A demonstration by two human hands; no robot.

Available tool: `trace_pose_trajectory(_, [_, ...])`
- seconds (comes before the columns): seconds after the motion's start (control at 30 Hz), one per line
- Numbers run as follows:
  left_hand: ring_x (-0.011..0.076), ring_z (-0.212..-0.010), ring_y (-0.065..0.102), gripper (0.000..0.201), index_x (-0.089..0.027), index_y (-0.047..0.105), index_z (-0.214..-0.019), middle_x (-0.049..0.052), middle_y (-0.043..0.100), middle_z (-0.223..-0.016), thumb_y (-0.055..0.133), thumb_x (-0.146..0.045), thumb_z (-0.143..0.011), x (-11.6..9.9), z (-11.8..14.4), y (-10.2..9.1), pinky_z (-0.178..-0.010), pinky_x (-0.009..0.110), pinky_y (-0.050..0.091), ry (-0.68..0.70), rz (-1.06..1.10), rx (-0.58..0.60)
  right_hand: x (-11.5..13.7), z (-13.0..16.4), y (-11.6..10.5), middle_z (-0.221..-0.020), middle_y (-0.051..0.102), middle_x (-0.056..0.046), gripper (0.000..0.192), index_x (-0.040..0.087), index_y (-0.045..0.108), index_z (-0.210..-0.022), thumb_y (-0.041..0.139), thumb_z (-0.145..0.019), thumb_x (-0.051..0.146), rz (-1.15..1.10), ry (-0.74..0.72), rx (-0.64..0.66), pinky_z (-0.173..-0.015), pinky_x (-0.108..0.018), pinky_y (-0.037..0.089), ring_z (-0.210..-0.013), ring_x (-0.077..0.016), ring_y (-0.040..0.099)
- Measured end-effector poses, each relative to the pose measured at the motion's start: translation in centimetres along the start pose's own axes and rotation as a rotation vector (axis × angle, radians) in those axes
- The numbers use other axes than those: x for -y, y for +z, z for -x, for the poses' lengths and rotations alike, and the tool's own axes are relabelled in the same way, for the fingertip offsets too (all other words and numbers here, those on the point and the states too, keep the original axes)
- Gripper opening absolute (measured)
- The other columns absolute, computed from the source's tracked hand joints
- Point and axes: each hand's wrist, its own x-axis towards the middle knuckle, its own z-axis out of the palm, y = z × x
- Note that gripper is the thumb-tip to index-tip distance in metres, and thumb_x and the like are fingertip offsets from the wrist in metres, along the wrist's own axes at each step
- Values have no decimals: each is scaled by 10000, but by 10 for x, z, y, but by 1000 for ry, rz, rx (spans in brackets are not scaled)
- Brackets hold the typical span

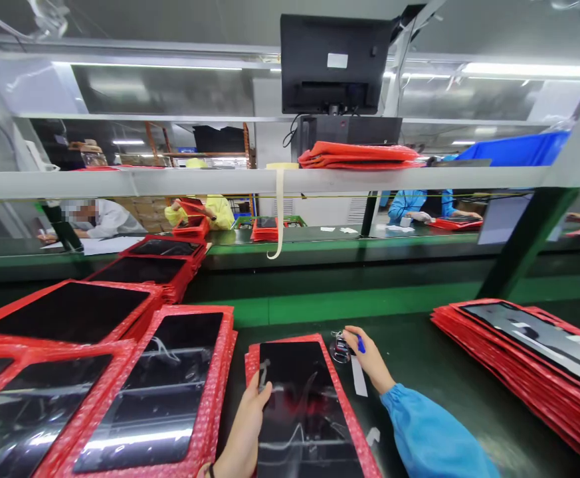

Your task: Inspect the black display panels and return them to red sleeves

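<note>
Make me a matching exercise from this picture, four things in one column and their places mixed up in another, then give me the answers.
1. Left hand
2. Right hand
3. Tape strip
4. Monitor

A. Hanging down from the white shelf
B. At a shiny metal item
C. Up high, its back showing
D. At the left edge of a dark panel

Pairs: 1-D, 2-B, 3-A, 4-C.

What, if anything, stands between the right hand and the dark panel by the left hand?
A small shiny object sits right by the right hand, on the side toward the dark panel; a white strip lies nearer the camera, beside the panel's red wrap. Nothing else visible stands between hand and panel.
</note>
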Motion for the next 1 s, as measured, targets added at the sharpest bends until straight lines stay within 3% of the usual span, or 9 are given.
trace_pose_trajectory(0.1, [218,-1389,333,578,-113,456,-1369,130,429,-1482,575,-240,-818,-1,2,-1,-1134,319,228,62,-14,4,-8,-6,4,-1006,668,-42,188,146,622,-1044,591,-920,283,32,50,36,-712,-349,566,-812,-169,663])
trace_pose_trajectory(0.27, [219,-1435,217,684,-63,428,-1375,158,329,-1533,654,-194,-743,-2,10,-3,-1152,285,117,178,-43,20,-12,-11,2,-957,668,-30,166,139,628,-1003,602,-913,275,50,62,38,-691,-335,562,-782,-159,658])
trace_pose_trajectory(0.43, [199,-1453,146,668,-169,478,-1329,90,274,-1568,697,-237,-701,7,16,-17,-1145,253,95,230,-6,9,-10,-7,3,-843,685,-13,172,132,631,-911,625,-893,303,15,15,-29,-696,-344,566,-730,-155,672])
trace_pose_trajectory(0.53, [297,-1369,353,654,-157,534,-1234,160,414,-1474,721,-260,-615,14,15,-35,-1109,341,252,148,44,3,3,10,1,-922,722,-69,350,156,607,-926,699,-771,456,-24,-78,-132,-874,-455,536,-938,-269,692])
trace_pose_trajectory(0.63, [339,-1185,518,570,-166,608,-1060,181,583,-1255,703,-192,-498,18,14,-51,-974,400,394,21,83,6,21,43,4,-1237,657,-116,458,196,584,-1031,657,-744,545,-71,-181,-174,-1042,-466,432,-1191,-316,587])
trace_pose_trajectory(0.7, [314,-1048,579,517,-188,620,-978,158,598,-1186,682,-158,-465,16,14,-57,-853,398,446,-75,105,15,27,68,12,-1212,685,-114,384,210,608,-1010,633,-776,514,-102,-202,-113,-1002,-420,484,-1123,-297,643])
trace_pose_trajectory(0.77, [252,-899,616,465,-200,612,-949,125,599,-1124,678,-161,-490,12,15,-58,-743,367,460,-159,123,35,24,89,22,-1225,684,-111,365,217,623,-1061,654,-781,448,-152,-150,63,-988,-375,497,-1148,-283,630])
trace_pose_trajectory(0.8, [218,-834,620,445,-201,603,-948,102,604,-1066,681,-161,-512,9,15,-57,-712,347,459,-189,127,48,18,96,27,-1209,694,-114,335,217,613,-1062,646,-797,418,-170,-121,87,-976,-360,504,-1124,-272,647])
trace_pose_trajectory(1.0, [140,-691,627,251,-161,523,-932,56,650,-832,643,-176,-712,-14,14,-38,-650,275,450,-272,48,149,-22,100,43,-1231,682,-128,224,235,620,-969,659,-770,329,-82,-254,52,-986,-314,473,-1145,-259,626])
